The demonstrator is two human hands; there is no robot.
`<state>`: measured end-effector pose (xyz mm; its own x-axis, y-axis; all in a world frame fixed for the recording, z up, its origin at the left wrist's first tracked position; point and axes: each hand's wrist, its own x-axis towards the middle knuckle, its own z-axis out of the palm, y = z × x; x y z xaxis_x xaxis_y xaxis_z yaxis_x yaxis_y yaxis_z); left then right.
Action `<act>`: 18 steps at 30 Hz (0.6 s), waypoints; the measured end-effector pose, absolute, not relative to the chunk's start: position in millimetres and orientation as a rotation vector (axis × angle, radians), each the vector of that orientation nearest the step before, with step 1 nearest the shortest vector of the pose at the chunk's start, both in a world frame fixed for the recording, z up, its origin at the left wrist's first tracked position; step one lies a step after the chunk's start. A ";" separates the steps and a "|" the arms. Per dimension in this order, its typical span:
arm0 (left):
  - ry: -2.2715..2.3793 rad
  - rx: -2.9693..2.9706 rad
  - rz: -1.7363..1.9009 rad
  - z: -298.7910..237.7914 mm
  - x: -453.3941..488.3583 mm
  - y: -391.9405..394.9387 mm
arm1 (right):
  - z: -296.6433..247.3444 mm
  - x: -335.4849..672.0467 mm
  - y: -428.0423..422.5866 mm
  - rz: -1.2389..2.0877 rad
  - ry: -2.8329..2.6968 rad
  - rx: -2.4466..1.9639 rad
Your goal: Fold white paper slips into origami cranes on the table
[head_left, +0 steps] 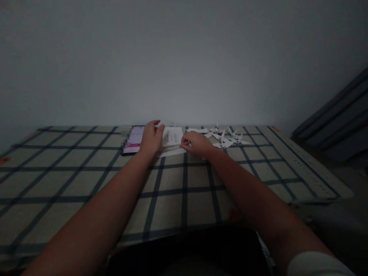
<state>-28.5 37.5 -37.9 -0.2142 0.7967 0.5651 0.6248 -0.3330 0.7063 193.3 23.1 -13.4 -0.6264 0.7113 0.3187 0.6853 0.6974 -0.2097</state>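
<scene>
A printed sheet of white paper (173,140) lies on the checked cloth near the far wall. My left hand (151,138) rests on its left edge, fingers curled over the paper's side. My right hand (196,143) pinches the sheet's right edge with closed fingers. A phone (133,143) with a lit pink screen lies just left of my left hand. Several small folded white paper cranes (225,137) sit to the right of my right hand.
The checked cloth (86,172) covers a flat surface that ends at a pale wall (184,57). A dark slatted object (339,115) leans at the right. The cloth's right edge (313,168) drops off beside it.
</scene>
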 end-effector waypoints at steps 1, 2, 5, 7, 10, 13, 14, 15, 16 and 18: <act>1.673 1.868 1.560 -41.4 -27.6 39.3 | -13.1 193.2 22.2 0.092 -2.549 -1.089; 1.647 1.866 1.531 -44.5 -26.4 40.5 | -12.7 193.0 21.0 0.081 -2.575 -1.086; 1.588 1.867 1.485 -48.9 -21.9 40.3 | -11.3 191.3 16.5 0.016 -2.639 -1.039; 1.574 1.857 1.492 -47.8 -19.4 38.1 | -11.1 189.2 14.0 -0.021 -2.641 -0.975; 1.576 1.841 1.543 -44.1 -18.4 35.7 | -12.4 185.1 12.9 -0.021 -2.682 -0.886; 1.607 1.813 1.574 -42.3 -20.2 37.1 | -14.8 182.1 15.0 0.078 -2.704 -0.864; 1.626 1.798 1.573 -42.1 -21.0 38.3 | -15.7 181.9 16.1 0.123 -2.674 -0.879; 1.649 1.777 1.568 -42.1 -21.7 39.7 | -16.6 182.1 17.3 0.166 -2.633 -0.898; 1.670 1.749 1.561 -42.0 -22.2 41.2 | -17.4 182.6 18.6 0.202 -2.588 -0.920; 1.687 1.667 1.554 -41.9 -23.0 43.9 | -19.2 184.1 21.2 0.255 -2.503 -0.970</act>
